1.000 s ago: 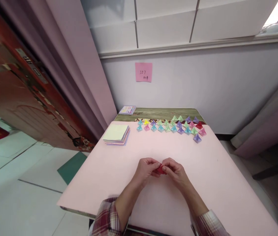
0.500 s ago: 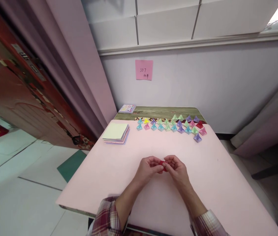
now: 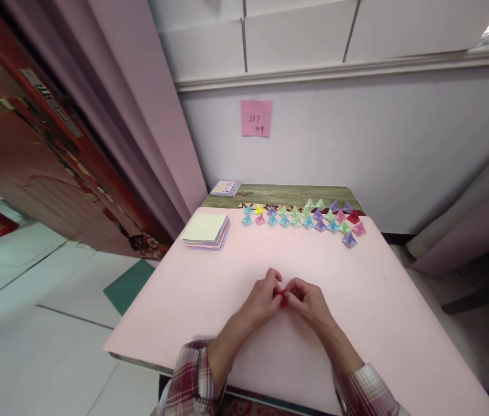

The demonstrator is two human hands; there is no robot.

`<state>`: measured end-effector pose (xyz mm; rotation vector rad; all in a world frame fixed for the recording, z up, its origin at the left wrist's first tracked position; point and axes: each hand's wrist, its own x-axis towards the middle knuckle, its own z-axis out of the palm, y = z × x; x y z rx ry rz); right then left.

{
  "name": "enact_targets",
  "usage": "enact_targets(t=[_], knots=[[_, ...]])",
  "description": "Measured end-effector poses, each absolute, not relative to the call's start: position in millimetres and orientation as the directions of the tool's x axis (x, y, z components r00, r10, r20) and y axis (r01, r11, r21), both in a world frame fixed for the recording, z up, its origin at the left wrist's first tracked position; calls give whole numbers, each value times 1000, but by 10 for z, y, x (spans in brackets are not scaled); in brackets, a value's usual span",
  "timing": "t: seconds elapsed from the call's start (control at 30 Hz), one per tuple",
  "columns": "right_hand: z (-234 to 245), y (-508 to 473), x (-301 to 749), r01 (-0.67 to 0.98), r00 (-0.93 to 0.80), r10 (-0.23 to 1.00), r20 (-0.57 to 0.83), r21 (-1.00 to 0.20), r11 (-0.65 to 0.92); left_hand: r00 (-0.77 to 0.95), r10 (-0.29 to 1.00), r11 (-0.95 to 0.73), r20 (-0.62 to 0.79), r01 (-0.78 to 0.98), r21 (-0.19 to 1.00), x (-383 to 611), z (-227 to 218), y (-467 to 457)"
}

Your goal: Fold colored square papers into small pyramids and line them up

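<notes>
A small piece of folded red paper [image 3: 284, 299] sits between my hands, over the middle of the table. My left hand [image 3: 264, 297] pinches its left side, with the index finger raised and bent. My right hand [image 3: 307, 300] grips the right side between thumb and curled fingers. Most of the red paper is hidden by my fingers, so its exact shape does not show. Beyond my hands, folded paper pieces [image 3: 308, 223] in blue, green, purple, pink, yellow and red stand in rows. To the far left lies a stack of coloured paper sheets [image 3: 205, 227], pale yellow on top.
A pink cover [image 3: 175, 312] lies over the table. At the back left corner rests a small printed packet [image 3: 226, 188]. A pink note [image 3: 256, 118] is stuck to the wall. The red door [image 3: 53, 167] and purple curtain [image 3: 157, 104] stand left; a green sheet [image 3: 128, 286] is on the floor.
The left index finger has lifted off the red paper, and my fingers have shifted their hold. Both hands are slightly lower and more curled around it. The view has tilted a little.
</notes>
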<state>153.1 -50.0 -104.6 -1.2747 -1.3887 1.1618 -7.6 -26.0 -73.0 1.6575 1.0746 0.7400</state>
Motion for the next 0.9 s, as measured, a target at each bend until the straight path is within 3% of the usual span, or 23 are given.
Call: enact_targets(t=[0.07, 0.2, 0.27, 0.47, 0.6, 0.77, 0.9], knots=[[-1064, -482, 1547, 136, 6, 1000, 25, -990, 24, 386, 920, -10, -65, 187, 982, -33, -774, -259], [-1113, -451, 1567, -109, 122, 993, -1, -994, 13, 414, 880, 268, -233, -29, 963, 59, -882, -246], [-1117, -446, 1562, -197, 124, 992, -9, -980, 16, 406, 873, 330, -272, -80, 941, 85, -914, -233], [-1120, -430, 1555, -114, 67, 998, -11, -993, -4, 426, 886, 183, -183, 40, 982, 23, -883, -128], [-1175, -371, 1556, -104, 97, 992, -76, -992, -66, 425, 881, 196, -208, 72, 978, 30, -887, 11], [-1037, -167, 1529, -188, 80, 978, -195, -966, -177, 348, 917, 218, -195, -29, 976, 172, -899, 332], [-931, 131, 1452, -180, 156, 978, -136, -978, -108, 263, 949, 231, -177, -193, 954, 253, -908, 622]])
